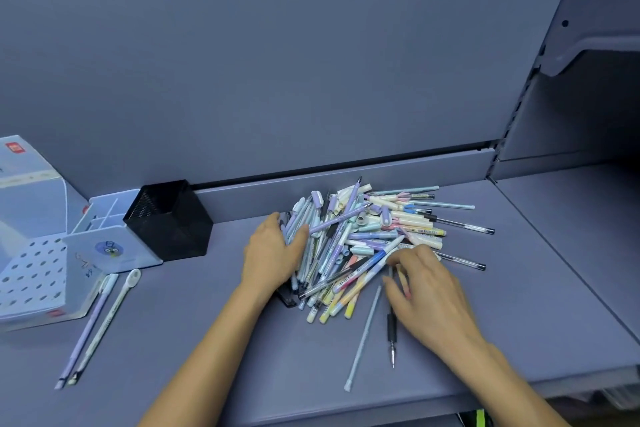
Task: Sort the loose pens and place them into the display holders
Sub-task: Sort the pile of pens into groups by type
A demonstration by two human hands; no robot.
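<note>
A big pile of loose pens (367,239) in pastel colours lies in the middle of the grey shelf. My left hand (272,253) rests flat against the pile's left side, fingers spread over several pens. My right hand (424,291) lies on the pile's near right edge, fingers curled over pen ends; I cannot tell whether it grips one. A black pen (392,329) and a pale grey pen (363,333) lie just in front of the pile. A black mesh holder (169,220) and a white divided holder (104,239) stand at the left.
A white perforated display box (33,277) stands at the far left, with two long pens (97,322) lying in front of it. The shelf's back wall (277,62) rises behind the pile. A slotted upright (519,104) and another shelf bay are at the right.
</note>
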